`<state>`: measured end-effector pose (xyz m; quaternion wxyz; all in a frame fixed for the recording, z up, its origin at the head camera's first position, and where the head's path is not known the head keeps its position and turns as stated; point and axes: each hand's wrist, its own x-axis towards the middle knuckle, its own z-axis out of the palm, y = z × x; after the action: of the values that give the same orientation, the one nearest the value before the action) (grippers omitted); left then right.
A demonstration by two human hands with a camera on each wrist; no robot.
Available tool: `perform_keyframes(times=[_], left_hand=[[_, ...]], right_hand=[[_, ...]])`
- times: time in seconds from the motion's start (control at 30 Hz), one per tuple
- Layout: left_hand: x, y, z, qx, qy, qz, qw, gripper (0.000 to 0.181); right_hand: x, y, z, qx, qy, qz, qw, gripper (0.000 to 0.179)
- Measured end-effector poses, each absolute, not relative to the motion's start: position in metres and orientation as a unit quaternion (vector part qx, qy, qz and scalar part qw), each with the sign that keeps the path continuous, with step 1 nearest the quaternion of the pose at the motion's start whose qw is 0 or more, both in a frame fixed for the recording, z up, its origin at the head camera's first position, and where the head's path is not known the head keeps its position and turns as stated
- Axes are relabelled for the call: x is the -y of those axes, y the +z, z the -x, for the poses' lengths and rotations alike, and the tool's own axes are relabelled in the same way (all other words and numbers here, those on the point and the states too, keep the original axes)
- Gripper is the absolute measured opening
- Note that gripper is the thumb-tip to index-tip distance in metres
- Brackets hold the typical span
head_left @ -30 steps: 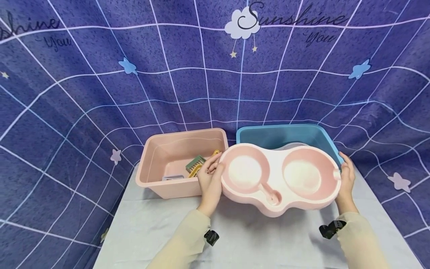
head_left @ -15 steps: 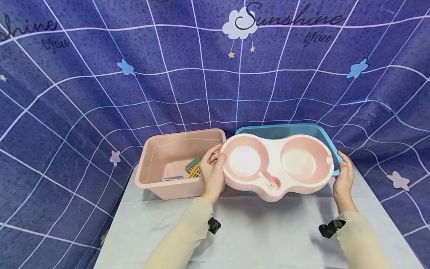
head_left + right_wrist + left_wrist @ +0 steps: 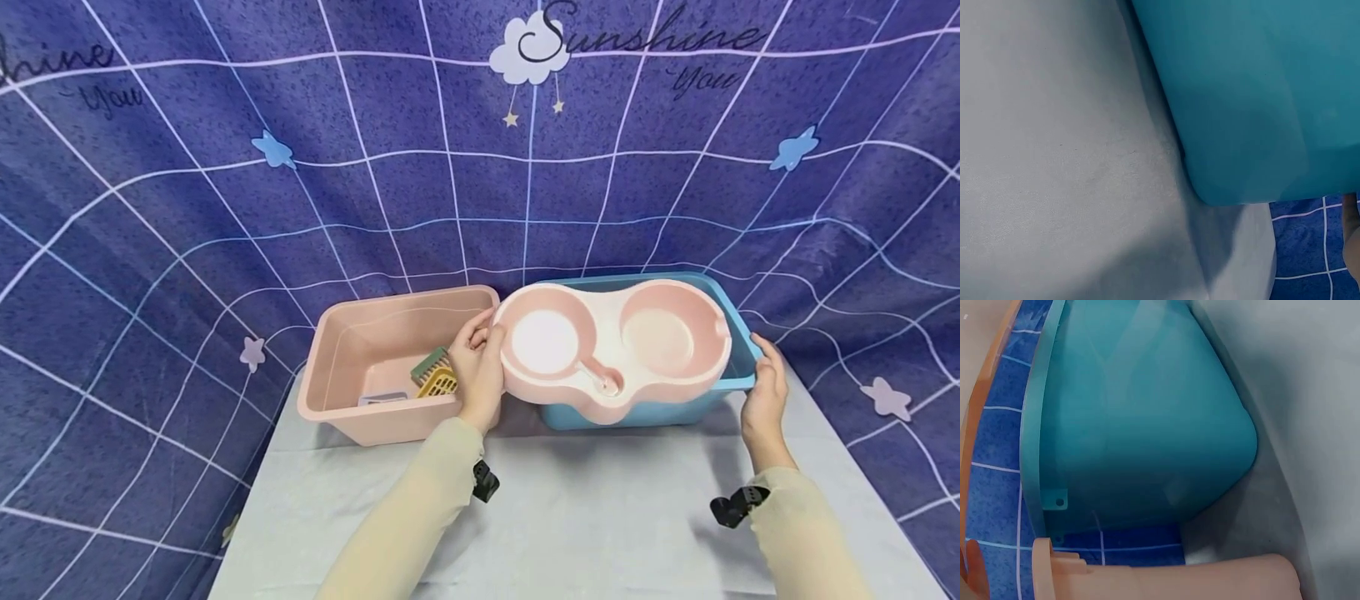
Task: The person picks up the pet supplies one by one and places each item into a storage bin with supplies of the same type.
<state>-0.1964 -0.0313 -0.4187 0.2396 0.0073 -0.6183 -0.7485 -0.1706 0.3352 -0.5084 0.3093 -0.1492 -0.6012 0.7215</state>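
Note:
A pale pink double pet bowl, with two round wells and a small spoon-shaped hollow between them, is held tilted over the blue bin. My left hand grips its left end, thumb on the near side. The bowl's right end is apart from my right hand, whose fingers hold the right rim of the blue bin. In the left wrist view, the bin's outer wall fills the middle. Most of the bin's inside is hidden under the bowl.
A pink bin stands to the left, close beside the blue one. In it lie a yellow slotted scoop, a green toothed piece and a pale grey item. A purple patterned curtain hangs behind the white-covered table.
My left hand has moved the double bowl back and slightly left, higher over the blue bin, away from my right hand. More of the bin's front wall shows. The right hand stays at the bin's rim.

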Motion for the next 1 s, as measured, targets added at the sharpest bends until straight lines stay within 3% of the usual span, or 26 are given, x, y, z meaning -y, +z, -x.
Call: perform_keyframes(times=[1.0], left_hand=[[0.001, -0.417, 0.231, 0.655, -0.713, -0.077, 0.237, 0.032]], right_hand=[[-0.335, -0.510, 0.172, 0.604, 0.715, 0.164, 0.313, 0.044]])
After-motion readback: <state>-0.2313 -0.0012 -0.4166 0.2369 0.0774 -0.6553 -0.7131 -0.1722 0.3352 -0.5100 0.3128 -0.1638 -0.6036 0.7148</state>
